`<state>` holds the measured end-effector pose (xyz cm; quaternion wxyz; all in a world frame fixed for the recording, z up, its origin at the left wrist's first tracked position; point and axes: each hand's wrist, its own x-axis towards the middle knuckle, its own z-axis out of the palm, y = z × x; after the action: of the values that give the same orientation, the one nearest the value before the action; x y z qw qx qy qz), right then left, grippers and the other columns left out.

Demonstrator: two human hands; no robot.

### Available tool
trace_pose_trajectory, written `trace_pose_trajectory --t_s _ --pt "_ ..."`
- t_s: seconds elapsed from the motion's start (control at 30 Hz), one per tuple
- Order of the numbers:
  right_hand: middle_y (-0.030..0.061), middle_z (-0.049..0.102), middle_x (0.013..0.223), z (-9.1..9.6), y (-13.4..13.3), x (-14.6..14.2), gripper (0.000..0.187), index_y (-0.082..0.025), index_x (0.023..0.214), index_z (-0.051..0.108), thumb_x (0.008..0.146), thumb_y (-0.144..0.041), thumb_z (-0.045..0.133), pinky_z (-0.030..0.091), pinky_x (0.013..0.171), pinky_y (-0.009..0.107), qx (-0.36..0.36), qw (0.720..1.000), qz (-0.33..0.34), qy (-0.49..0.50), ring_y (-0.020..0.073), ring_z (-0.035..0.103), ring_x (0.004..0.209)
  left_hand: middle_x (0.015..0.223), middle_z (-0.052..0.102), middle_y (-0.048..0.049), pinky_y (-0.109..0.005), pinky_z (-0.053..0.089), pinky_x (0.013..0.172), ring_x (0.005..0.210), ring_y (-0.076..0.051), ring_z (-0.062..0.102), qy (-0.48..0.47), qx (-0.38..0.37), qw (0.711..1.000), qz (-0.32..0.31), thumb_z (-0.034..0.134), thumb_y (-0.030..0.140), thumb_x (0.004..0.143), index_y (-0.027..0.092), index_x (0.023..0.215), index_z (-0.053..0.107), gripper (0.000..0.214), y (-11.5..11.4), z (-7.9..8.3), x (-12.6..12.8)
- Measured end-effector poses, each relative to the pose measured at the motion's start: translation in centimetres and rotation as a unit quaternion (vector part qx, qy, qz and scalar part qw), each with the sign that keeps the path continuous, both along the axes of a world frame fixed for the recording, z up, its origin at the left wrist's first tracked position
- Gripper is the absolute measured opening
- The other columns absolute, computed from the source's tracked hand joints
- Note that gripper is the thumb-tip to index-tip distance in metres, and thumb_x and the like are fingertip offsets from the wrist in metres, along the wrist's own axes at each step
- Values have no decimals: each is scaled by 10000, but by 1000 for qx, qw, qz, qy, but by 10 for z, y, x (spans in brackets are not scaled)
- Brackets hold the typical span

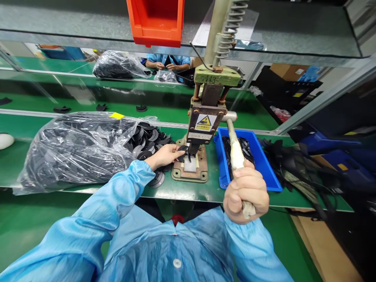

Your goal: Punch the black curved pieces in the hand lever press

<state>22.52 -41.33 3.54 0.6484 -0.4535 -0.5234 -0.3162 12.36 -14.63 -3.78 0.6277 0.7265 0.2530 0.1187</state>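
In the head view a hand-operated lever press (pixel 205 113) stands on the green bench, a warning label on its front. My right hand (pixel 246 192) is wrapped round the press's tape-covered lever (pixel 235 147), which slopes down toward me. With fingers pinched, my left hand (pixel 166 154) holds a black curved plastic piece (pixel 182 149) at the press base (pixel 190 168), under the ram. The piece's far end is partly hidden by the tooling. Just left of the press lies a loose pile of similar black curved pieces (pixel 143 139), some under my left wrist.
A large clear bag of black pieces (pixel 79 149) lies at left. Right of the press sits a blue bin (pixel 264 168) with black pieces. An orange bin (pixel 158 23) is on the shelf above. Several black pieces (pixel 141 108) lie on the green strip behind. Another person's hands (pixel 166 65) work beyond.
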Motion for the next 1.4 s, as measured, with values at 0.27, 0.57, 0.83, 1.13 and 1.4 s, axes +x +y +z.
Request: trace_pose_trajectory --t_s 0.27,0.57,0.83,1.13,1.4 --pt "-36 549 699 -2 5 -2 292 -264 753 550 933 -403 733 602 997 583 32 999 -5 20 209 643 774 691 627 0 -236 355 485 505 -95 481 -1 26 999 -32 783 591 893 172 902 716 425 5 -10 3" --pt "-41 488 613 0 30 5 443 -245 642 430 872 -388 780 623 894 519 154 988 2 -3 173 578 649 740 681 -1 -248 389 483 497 -93 470 27 2 998 -58 817 567 879 177 958 757 403 6 0 3" --pt "-43 420 571 2 31 3 486 -248 634 399 847 -445 789 634 816 540 168 985 -25 10 170 537 585 547 631 0 -242 422 491 449 -122 561 99 -56 993 -30 864 460 867 164 752 693 361 -1 26 6" --pt "38 617 1368 130 37 28 496 -248 1390 646 899 -309 683 512 1092 509 31 997 58 27 297 657 1330 650 671 -9 -217 331 431 448 -91 562 24 -84 996 16 839 589 873 170 773 623 482 -22 13 -10" --pt "42 697 1042 -3 18 -22 253 -206 1228 646 976 -187 662 605 871 309 -279 951 67 116 154 699 942 575 603 14 -196 333 457 488 -103 540 -25 -77 996 -21 722 780 864 183 788 624 609 -72 51 -98"
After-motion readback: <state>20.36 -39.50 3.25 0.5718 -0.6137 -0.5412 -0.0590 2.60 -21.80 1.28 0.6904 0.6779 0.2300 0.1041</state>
